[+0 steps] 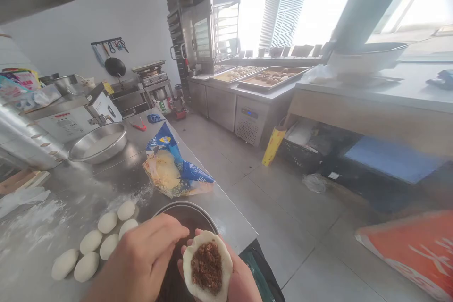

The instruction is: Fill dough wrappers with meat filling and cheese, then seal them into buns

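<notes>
Head view — dough disc [194, 269], probably meat-filled

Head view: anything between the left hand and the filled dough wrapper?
Nothing visible. The left hand sits right beside the dough wrapper, with no object between them. The right hand cups the wrapper from below, above a dark metal bowl.

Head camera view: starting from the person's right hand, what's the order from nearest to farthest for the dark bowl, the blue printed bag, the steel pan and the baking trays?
From the right hand, cupping the filled dough:
1. Dark bowl, just ahead, beneath the hands.
2. Blue printed bag, straight ahead.
3. Steel pan, farther off to the left.
4. Baking trays, far ahead, across the room.
</notes>
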Motion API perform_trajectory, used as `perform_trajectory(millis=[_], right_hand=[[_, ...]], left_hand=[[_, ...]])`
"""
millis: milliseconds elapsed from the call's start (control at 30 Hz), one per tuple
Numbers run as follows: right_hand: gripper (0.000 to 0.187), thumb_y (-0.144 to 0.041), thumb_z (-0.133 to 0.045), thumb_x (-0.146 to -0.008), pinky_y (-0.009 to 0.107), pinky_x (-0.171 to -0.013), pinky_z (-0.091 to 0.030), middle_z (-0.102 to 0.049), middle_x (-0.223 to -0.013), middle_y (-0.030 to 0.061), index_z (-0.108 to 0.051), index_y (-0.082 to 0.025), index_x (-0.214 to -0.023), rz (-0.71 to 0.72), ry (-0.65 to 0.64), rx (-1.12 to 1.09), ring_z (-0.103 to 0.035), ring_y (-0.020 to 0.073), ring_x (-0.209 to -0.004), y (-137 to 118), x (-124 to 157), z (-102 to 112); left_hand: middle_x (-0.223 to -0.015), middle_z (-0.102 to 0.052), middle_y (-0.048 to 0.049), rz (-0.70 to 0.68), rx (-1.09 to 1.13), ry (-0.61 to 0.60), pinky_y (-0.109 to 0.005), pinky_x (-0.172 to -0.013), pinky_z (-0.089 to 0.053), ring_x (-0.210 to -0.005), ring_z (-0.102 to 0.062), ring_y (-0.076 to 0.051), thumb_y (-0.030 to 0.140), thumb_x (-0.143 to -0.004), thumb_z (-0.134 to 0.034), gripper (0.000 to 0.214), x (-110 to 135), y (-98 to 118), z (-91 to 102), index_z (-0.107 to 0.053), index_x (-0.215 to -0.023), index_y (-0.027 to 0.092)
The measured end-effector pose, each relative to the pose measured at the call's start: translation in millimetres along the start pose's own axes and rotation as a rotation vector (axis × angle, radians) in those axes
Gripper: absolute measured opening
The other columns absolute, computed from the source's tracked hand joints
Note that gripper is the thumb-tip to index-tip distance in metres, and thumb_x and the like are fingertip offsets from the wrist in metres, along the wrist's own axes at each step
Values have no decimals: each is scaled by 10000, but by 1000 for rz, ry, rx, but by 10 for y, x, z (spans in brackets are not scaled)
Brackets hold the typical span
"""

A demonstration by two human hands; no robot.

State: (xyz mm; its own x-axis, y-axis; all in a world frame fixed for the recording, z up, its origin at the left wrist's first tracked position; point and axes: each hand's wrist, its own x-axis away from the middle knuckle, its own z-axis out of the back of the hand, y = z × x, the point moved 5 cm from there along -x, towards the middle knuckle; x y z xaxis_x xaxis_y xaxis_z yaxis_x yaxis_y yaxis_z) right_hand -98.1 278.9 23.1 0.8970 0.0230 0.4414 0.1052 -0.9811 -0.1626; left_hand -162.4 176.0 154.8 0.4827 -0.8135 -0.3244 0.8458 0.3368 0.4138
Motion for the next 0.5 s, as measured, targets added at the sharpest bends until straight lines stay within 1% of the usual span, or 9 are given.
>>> perform_trajectory(millis=[33, 67, 100, 167, 233, 267, 333, 400, 500], right_hand=[[249, -431, -804, -809, 372, -660, -562, -777, -801, 73, -782, -200, -900, -20, 20, -38, -704, 237, -736, 9, -24, 17], [309, -458, -827, -787, 373, -672, -563, -788, -842, 90, -788, -182, -920, -38, 41, -81, -712, 243, -763, 21, -44, 37], [359, -485, -839, -775, 361, -673, -559, -792, -865, 97, -792, -170, -940, -53, 59, -122, -712, 238, -771, 36, -61, 60], [412, -520, -847, -769, 308, -636, -533, -786, -856, 79, -798, -167, -976, -72, 87, -188, -690, 201, -736, 70, -84, 113], [428, -523, -852, -773, 259, -583, -490, -776, -826, 50, -801, -173, -1014, -82, 105, -217, -652, 160, -673, 102, -94, 166], [432, -519, -854, -776, 245, -565, -470, -772, -814, 41, -801, -173, -1029, -87, 112, -227, -631, 145, -645, 114, -93, 186], [428, -520, -841, -790, 240, -529, -435, -768, -798, 34, -801, -168, -1031, -94, 122, -233, -587, 130, -588, 118, -71, 195], [396, -513, -804, -830, 249, -529, -431, -775, -812, 44, -801, -165, -1020, -96, 115, -220, -576, 133, -575, 88, -20, 145], [355, -466, -772, -867, 267, -609, -481, -781, -838, 69, -795, -145, -1017, -80, 75, -216, -642, 157, -658, -5, 95, -10]], left_hand=[[-1046, -734, 10, 43, 7, -52, -176, -784, -586, -919, -718, -108, 97, -1019, -496, 282, -4, -39, 20, -652, -1158, 287], [-1058, -732, 13, 59, 7, -108, -180, -793, -583, -930, -714, -108, 92, -1018, -495, 278, -1, -61, 6, -651, -1141, 286], [-1051, -729, 10, 43, 0, -155, -194, -792, -584, -929, -707, -116, 92, -1012, -503, 258, 7, -61, -38, -654, -1108, 277], [-1033, -724, -11, -40, -32, -246, -242, -795, -592, -919, -690, -148, 79, -983, -526, 238, 34, -17, -203, -658, -1075, 254], [-1013, -725, -33, -109, -78, -245, -297, -809, -600, -910, -681, -182, 45, -938, -528, 278, 47, 39, -361, -662, -1087, 237], [-993, -724, -40, -119, -93, -217, -320, -807, -602, -896, -678, -195, 30, -915, -520, 305, 42, 58, -414, -662, -1094, 232], [-958, -718, -39, -91, -95, -194, -340, -782, -601, -867, -674, -206, 24, -881, -521, 322, 20, 71, -469, -653, -1088, 232], [-952, -716, -23, -55, -74, -191, -326, -751, -592, -858, -673, -199, 37, -875, -545, 319, -6, 72, -438, -633, -1104, 241], [-975, -719, 13, -13, -30, -182, -255, -737, -573, -869, -684, -149, 71, -930, -566, 290, -13, 43, -264, -612, -1132, 273]])
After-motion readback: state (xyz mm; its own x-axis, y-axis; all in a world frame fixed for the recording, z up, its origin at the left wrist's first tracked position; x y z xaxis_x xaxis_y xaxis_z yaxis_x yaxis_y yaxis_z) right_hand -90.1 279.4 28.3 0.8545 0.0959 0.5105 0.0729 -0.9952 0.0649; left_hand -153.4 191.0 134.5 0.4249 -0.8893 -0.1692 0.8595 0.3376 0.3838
